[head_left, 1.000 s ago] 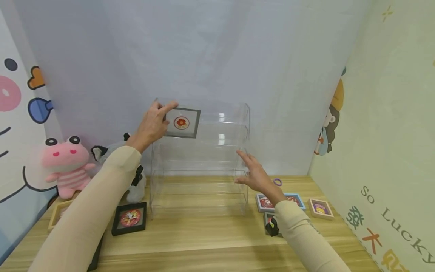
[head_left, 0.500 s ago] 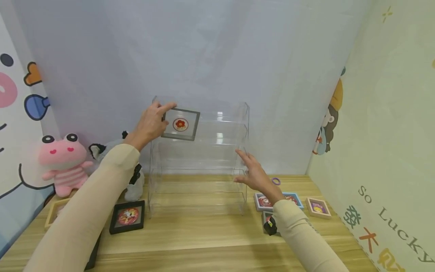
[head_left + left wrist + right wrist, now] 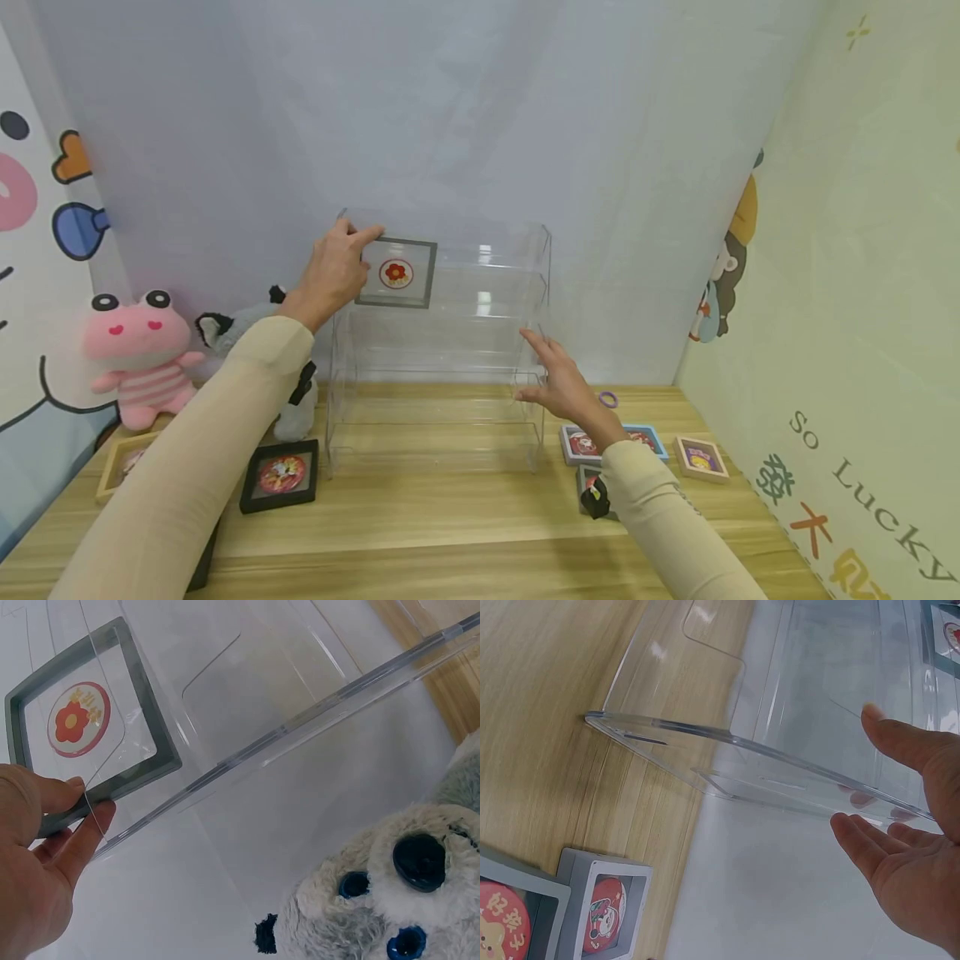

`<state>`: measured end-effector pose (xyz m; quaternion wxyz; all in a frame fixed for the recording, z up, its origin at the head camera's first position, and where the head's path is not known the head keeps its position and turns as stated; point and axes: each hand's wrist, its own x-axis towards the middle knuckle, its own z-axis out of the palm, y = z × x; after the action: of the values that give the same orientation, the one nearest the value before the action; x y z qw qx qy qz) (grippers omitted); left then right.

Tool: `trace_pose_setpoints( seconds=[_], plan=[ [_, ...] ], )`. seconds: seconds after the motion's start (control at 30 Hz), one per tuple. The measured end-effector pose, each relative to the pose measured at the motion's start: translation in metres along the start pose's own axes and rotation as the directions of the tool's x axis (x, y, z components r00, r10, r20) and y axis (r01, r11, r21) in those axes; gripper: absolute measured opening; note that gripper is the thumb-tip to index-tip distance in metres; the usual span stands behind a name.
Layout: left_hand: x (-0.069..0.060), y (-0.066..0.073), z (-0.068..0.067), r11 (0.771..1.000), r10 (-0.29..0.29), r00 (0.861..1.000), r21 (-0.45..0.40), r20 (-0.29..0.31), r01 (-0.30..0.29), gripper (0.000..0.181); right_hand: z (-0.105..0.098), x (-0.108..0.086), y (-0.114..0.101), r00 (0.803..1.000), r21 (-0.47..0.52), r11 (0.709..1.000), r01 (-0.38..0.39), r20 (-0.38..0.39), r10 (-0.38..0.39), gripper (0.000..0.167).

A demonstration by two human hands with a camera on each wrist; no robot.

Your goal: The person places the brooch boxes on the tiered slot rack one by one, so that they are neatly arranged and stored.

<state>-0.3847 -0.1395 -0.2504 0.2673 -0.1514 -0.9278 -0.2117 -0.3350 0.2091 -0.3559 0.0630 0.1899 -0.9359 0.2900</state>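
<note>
In the head view my left hand [image 3: 333, 271] holds a grey square frame [image 3: 431, 275] by its left edge, at the top tiers of a clear acrylic stepped rack [image 3: 546, 292]. A round badge with a red flower [image 3: 73, 722] sits in the frame's transparent middle. Thumb and fingers pinch the frame's border in the left wrist view. My right hand [image 3: 562, 383] is spread at the rack's right side. From the right wrist view, its thumb is on the inner side of the side panel [image 3: 802, 761] and its fingers are outside; whether they touch it I cannot tell.
Left on the wooden table [image 3: 420, 525] are a pink plush [image 3: 146, 358], a grey plush [image 3: 296, 417], a black framed badge [image 3: 279, 475] and a pale wood frame [image 3: 112, 467]. Right of the rack lie several small framed badges [image 3: 701, 458] and a purple ring [image 3: 608, 400].
The grey frame tilted and dipped slightly in my left hand, then came back nearly level and a little left. My right hand stays by the rack's side.
</note>
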Motion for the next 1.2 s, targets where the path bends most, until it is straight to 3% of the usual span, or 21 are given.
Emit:
trace_pose_setpoints(
  seconds=[0.23, 0.4, 0.63, 0.8, 0.97, 1.2],
  plan=[
    [-0.002, -0.002, 0.000, 1.000, 0.022, 0.999, 0.002, -0.028, -0.022, 0.047, 0.002, 0.001, 0.000, 1.000, -0.001, 1.000, 0.006, -0.003, -0.006, 0.099],
    [-0.002, 0.000, -0.003, 1.000, 0.003, 1.000, -0.026, -0.022, -0.004, 0.047, 0.002, 0.000, 0.000, 1.000, -0.001, 1.000, 0.006, -0.004, -0.006, 0.099],
    [-0.003, 0.006, -0.016, 0.997, -0.037, 0.999, -0.068, 0.018, 0.038, 0.055, 0.002, 0.000, -0.001, 1.000, 0.002, 1.000, 0.003, 0.000, -0.003, 0.100],
    [-0.007, 0.008, -0.029, 0.997, -0.026, 1.000, -0.080, -0.015, 0.025, 0.058, 0.002, 0.000, -0.001, 1.000, -0.005, 1.000, 0.007, -0.007, -0.007, 0.101],
    [-0.022, 0.011, -0.045, 0.992, -0.059, 0.996, -0.118, -0.059, 0.052, 0.056, 0.002, 0.000, 0.000, 1.000, 0.001, 1.000, 0.009, -0.010, -0.009, 0.101],
    [-0.062, 0.006, -0.063, 0.972, -0.076, 0.997, -0.226, -0.027, 0.068, 0.054, 0.001, 0.001, -0.001, 1.000, -0.004, 1.000, 0.005, -0.016, -0.005, 0.101]
  ],
)
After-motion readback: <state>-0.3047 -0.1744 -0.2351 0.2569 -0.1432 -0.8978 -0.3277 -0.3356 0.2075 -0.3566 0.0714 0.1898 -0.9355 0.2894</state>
